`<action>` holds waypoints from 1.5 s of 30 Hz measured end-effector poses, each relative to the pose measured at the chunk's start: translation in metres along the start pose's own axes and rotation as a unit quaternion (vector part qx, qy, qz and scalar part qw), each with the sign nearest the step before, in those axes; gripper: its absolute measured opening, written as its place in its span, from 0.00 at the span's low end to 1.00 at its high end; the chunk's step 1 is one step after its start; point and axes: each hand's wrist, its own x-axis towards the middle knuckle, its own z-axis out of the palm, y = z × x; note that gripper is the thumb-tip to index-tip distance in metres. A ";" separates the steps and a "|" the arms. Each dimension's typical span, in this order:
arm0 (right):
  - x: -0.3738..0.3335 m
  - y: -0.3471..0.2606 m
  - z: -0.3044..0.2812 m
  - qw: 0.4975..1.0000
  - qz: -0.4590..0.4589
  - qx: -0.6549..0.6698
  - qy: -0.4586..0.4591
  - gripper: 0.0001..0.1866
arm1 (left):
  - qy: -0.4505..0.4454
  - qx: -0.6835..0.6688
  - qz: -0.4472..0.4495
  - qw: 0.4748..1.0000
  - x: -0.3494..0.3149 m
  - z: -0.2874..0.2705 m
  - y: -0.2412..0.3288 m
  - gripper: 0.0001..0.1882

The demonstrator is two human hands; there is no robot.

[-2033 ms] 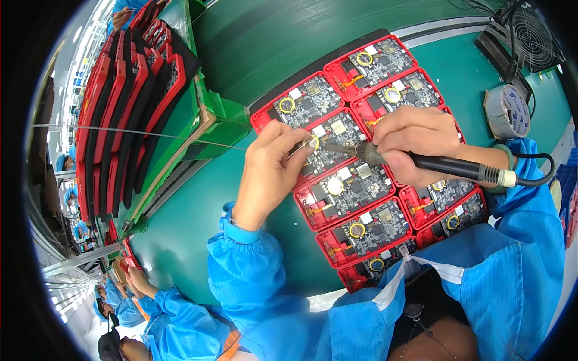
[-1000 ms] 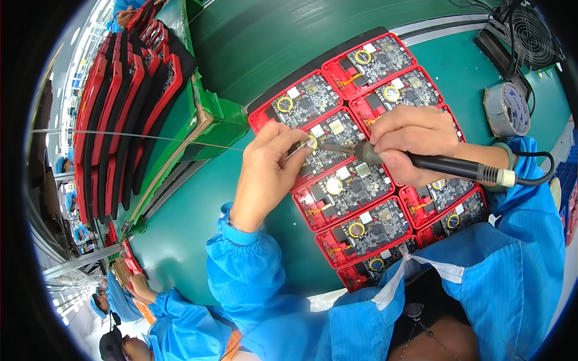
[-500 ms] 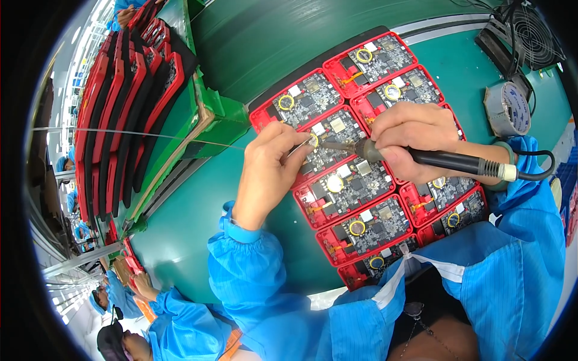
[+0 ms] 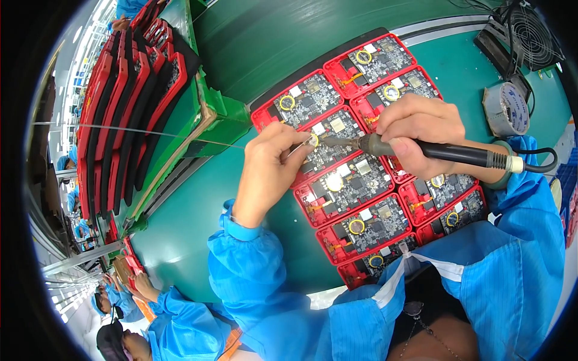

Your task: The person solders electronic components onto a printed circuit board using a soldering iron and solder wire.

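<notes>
My right hand [image 4: 424, 135] is closed around the black handle of a soldering iron [image 4: 457, 154]. The iron's tip points left, at the yellow-ringed coin cell [image 4: 314, 140] on a circuit board [image 4: 338, 141] in a red housing. My left hand [image 4: 268, 165] pinches a thin solder wire [image 4: 174, 136], which runs off to the left. The pinched end is beside the same coin cell, close to the iron's tip; whether they touch is too small to tell. Several more red housings [image 4: 319, 237] with boards and coin cells lie packed together around it on a black tray [image 4: 313, 66].
A green-edged stand [image 4: 211, 111] at the left carries stacked black trays of red housings [image 4: 123, 120]. A tape roll [image 4: 507, 109] and a black fan [image 4: 531, 39] stand at the right. The iron's cable [image 4: 542, 161] loops by my right sleeve. Another person [image 4: 174, 328] works at lower left.
My right hand and the iron's handle have shifted slightly up and to the right, while the tip stays by the same coin cell. My left hand has hardly moved.
</notes>
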 end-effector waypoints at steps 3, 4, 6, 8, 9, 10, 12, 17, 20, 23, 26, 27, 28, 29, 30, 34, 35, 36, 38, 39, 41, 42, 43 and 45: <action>0.002 -0.003 -0.003 1.000 0.011 0.007 0.007 0.08 | 0.036 -0.094 -0.047 0.994 -0.008 -0.006 -0.004 0.12; 0.002 -0.004 -0.004 0.999 0.029 0.012 0.009 0.09 | 0.066 -0.190 -0.089 0.976 -0.013 -0.006 -0.003 0.11; 0.002 0.001 -0.004 0.999 0.033 0.015 0.012 0.08 | 0.077 -0.204 -0.097 0.971 -0.023 -0.014 -0.004 0.09; 0.002 0.002 -0.005 0.999 0.038 0.015 0.014 0.08 | 0.061 -0.140 -0.106 0.983 -0.032 -0.016 0.002 0.03; 0.003 0.001 -0.003 0.998 0.047 0.027 0.010 0.08 | 0.058 -0.081 -0.083 0.992 -0.035 -0.015 0.007 0.03; 0.003 0.000 -0.002 0.998 0.055 0.039 0.006 0.08 | 0.072 -0.040 -0.080 0.993 -0.037 -0.013 0.018 0.02; 0.003 -0.001 -0.001 0.998 0.054 0.038 -0.002 0.07 | 0.068 -0.016 -0.071 0.995 -0.041 -0.010 0.024 0.03; 0.001 -0.002 0.001 0.997 0.056 0.036 -0.025 0.06 | 0.068 0.014 -0.061 0.996 -0.041 -0.006 0.021 0.05; 0.000 -0.002 0.002 0.997 0.058 0.035 -0.023 0.05 | 0.064 0.013 -0.042 0.997 -0.037 -0.007 0.018 0.05; -0.002 0.000 0.004 0.996 0.064 0.041 -0.035 0.04 | 0.059 0.024 -0.032 0.997 -0.036 -0.004 0.016 0.05; -0.004 0.001 0.005 0.996 0.067 0.037 -0.038 0.04 | 0.061 0.002 -0.048 0.997 -0.036 0.000 0.011 0.05; -0.003 0.001 0.005 0.996 0.065 0.039 -0.039 0.03 | 0.062 0.003 -0.049 0.997 -0.037 0.000 0.012 0.05; -0.003 0.001 0.005 0.996 0.062 0.041 -0.040 0.03 | 0.063 0.011 -0.044 0.997 -0.037 0.000 0.013 0.05; -0.002 0.000 0.005 0.996 0.061 0.042 -0.041 0.03 | 0.063 0.019 -0.040 0.997 -0.037 -0.001 0.013 0.05; -0.003 0.000 0.004 0.996 0.064 0.042 -0.040 0.03 | 0.063 0.018 -0.039 0.997 -0.036 0.000 0.013 0.05; -0.005 0.000 0.004 0.996 0.067 0.038 -0.041 0.04 | 0.058 0.029 -0.033 0.997 -0.035 0.003 0.011 0.05; -0.005 0.000 0.004 0.996 0.068 0.038 -0.041 0.04 | 0.056 0.038 -0.027 0.997 -0.035 0.004 0.011 0.05; -0.004 -0.001 0.003 0.996 0.066 0.036 -0.046 0.04 | 0.056 0.038 -0.027 0.997 -0.035 0.004 0.011 0.05; -0.005 -0.001 0.004 0.996 0.066 0.034 -0.051 0.04 | 0.061 0.029 -0.037 0.997 -0.036 0.005 0.011 0.06; -0.004 0.000 0.005 0.996 0.068 0.035 -0.052 0.04 | 0.062 0.028 -0.038 0.997 -0.035 0.004 0.011 0.06; -0.004 0.002 0.009 0.995 0.071 0.037 -0.056 0.04 | 0.062 0.031 -0.044 0.997 -0.035 0.003 0.009 0.06; -0.004 0.001 0.007 0.996 0.065 0.034 -0.051 0.04 | 0.061 0.033 -0.040 0.997 -0.033 0.003 0.012 0.06; -0.004 0.000 0.004 0.997 0.060 0.032 -0.047 0.05 | 0.061 0.037 -0.041 0.997 -0.031 0.003 0.014 0.06; -0.002 -0.001 0.003 0.997 0.058 0.031 -0.047 0.05 | 0.060 0.041 -0.043 0.996 -0.029 0.002 0.015 0.06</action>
